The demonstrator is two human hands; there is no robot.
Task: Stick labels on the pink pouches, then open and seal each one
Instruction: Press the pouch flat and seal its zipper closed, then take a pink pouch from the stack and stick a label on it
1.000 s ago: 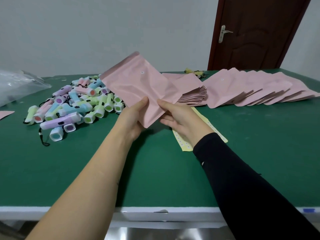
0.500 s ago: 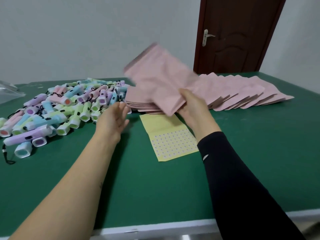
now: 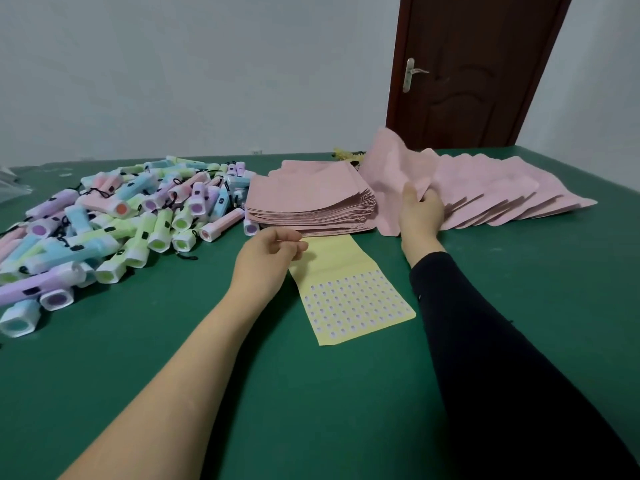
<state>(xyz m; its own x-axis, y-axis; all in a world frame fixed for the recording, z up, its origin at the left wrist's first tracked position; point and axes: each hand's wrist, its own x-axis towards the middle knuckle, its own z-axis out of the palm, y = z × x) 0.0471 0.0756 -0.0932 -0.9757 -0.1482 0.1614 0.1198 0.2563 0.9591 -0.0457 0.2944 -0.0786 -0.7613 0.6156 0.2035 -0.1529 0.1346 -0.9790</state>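
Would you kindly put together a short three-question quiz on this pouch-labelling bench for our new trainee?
1. True or false: the right hand grips a pink pouch.
2. What lies left of the stack of pouches? A: scissors. B: flashlights. C: tape rolls.
3. Fill in: the label sheet is ____ in colour.
Key: 1 true; 2 B; 3 yellow.
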